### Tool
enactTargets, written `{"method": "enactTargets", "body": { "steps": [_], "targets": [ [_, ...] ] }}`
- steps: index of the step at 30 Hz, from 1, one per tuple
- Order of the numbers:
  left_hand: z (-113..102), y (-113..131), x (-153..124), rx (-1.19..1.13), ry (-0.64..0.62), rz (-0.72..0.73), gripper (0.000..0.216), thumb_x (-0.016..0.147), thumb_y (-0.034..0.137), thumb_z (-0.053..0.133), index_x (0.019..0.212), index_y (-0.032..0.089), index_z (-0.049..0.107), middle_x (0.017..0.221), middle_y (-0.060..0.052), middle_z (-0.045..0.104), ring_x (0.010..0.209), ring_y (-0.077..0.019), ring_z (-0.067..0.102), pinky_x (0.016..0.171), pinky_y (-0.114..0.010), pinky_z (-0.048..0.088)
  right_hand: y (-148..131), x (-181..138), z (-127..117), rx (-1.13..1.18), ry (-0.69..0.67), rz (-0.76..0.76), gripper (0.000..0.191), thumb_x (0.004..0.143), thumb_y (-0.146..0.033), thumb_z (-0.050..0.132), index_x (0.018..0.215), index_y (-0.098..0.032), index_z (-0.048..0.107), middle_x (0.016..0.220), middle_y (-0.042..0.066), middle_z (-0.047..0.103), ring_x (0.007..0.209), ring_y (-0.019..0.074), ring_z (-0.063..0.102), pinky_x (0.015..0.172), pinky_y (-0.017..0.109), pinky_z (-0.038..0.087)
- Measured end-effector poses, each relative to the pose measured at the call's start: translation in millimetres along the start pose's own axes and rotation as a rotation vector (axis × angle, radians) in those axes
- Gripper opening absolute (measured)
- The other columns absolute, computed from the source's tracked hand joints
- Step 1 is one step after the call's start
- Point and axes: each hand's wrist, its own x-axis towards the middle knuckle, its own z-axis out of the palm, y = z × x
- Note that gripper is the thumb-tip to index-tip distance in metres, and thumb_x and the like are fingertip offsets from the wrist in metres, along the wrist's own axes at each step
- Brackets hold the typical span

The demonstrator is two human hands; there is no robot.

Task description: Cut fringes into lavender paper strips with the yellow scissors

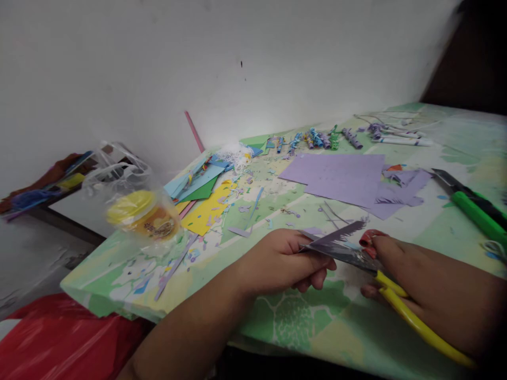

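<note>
Messy green counter [301,316], scraps everywhere. Left hand [281,261] pinched a purple fringed strip [336,235] near the front edge; right hand [428,285] closed around yellow scissors [390,283], blades blurry, finger loops hidden.

Left hand [283,261] and right hand [415,282] close together, both curled in a closed grip.
</note>
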Motion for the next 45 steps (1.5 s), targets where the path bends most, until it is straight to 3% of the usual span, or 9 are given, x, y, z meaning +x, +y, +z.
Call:
{"method": "enactTargets", "body": {
  "steps": [10, 18, 23, 28, 35, 41, 45],
  "targets": [
    [1, -2, 2, -0.073, -0.012, 0.001, 0.015, 0.078, 0.017, 0.049, 0.065, 0.012, 0.054, 0.048, 0.005, 0.049, 0.038, -0.0023, 0.040, 0.038, -0.014, 0.031, 3, 2, -2, 0.019, -0.060, -0.042, 0.047, 0.082, -0.052, 0.041, 0.112, -0.017, 0.043, 0.105, 0.019, 0.060, 0.091, 0.0320, 0.062, 0.075, 0.046, 0.052],
    [3, -3, 3, -0.001, 0.160, 0.019, 0.026, 0.081, 0.027, 0.048, 0.059, 0.014, 0.048, 0.055, 0.003, 0.052, 0.044, -0.0029, 0.044, 0.044, -0.016, 0.032, 8, 0, -11, 0.040, -0.025, -0.002, 0.059, 0.077, -0.054, 0.047, 0.121, -0.017, 0.040, 0.121, 0.019, 0.054, 0.109, 0.0335, 0.055, 0.091, 0.048, 0.044],
    [3, -1, 0, 0.153, 0.162, 0.051, 0.024, 0.080, 0.019, 0.045, 0.059, 0.013, 0.054, 0.051, 0.004, 0.048, 0.047, -0.0038, 0.044, 0.048, -0.016, 0.034, 2, 3, -14, 0.106, -0.078, 0.030, 0.055, 0.075, -0.057, 0.047, 0.115, -0.019, 0.045, 0.117, 0.017, 0.058, 0.105, 0.0332, 0.057, 0.087, 0.045, 0.046],
    [3, -1, -2, 0.185, 0.155, 0.077, 0.021, 0.077, 0.013, 0.045, 0.059, 0.013, 0.055, 0.052, 0.005, 0.048, 0.048, -0.0038, 0.044, 0.047, -0.015, 0.034, 9, 3, -8, 0.108, -0.045, -0.009, 0.053, 0.074, -0.057, 0.049, 0.115, -0.024, 0.046, 0.118, 0.013, 0.060, 0.108, 0.0341, 0.055, 0.079, 0.042, 0.051],
    [4, 0, -1, 0.190, 0.072, 0.068, 0.022, 0.076, 0.006, 0.044, 0.057, 0.013, 0.054, 0.049, 0.006, 0.047, 0.046, -0.0028, 0.044, 0.046, -0.013, 0.035, 20, -5, 2, 0.059, -0.020, -0.051, 0.062, 0.076, -0.059, 0.044, 0.127, -0.025, 0.032, 0.123, 0.015, 0.055, 0.110, 0.0340, 0.054, 0.087, 0.047, 0.048],
    [6, -5, -1, 0.120, 0.069, 0.067, 0.021, 0.077, 0.013, 0.044, 0.059, 0.013, 0.053, 0.056, 0.004, 0.051, 0.048, -0.0037, 0.046, 0.048, -0.015, 0.037, 19, -3, 6, 0.032, -0.007, -0.075, 0.062, 0.078, -0.057, 0.044, 0.129, -0.024, 0.029, 0.113, 0.014, 0.059, 0.099, 0.0309, 0.060, 0.083, 0.046, 0.050],
    [5, -6, -2, 0.131, 0.080, 0.086, 0.020, 0.076, 0.014, 0.044, 0.059, 0.014, 0.054, 0.055, 0.003, 0.051, 0.049, -0.0045, 0.046, 0.049, -0.016, 0.037, 24, -7, 12, -0.038, 0.061, -0.110, 0.061, 0.079, -0.052, 0.044, 0.132, -0.027, 0.028, 0.118, 0.013, 0.059, 0.104, 0.0306, 0.059, 0.084, 0.045, 0.050]
  ]
}}
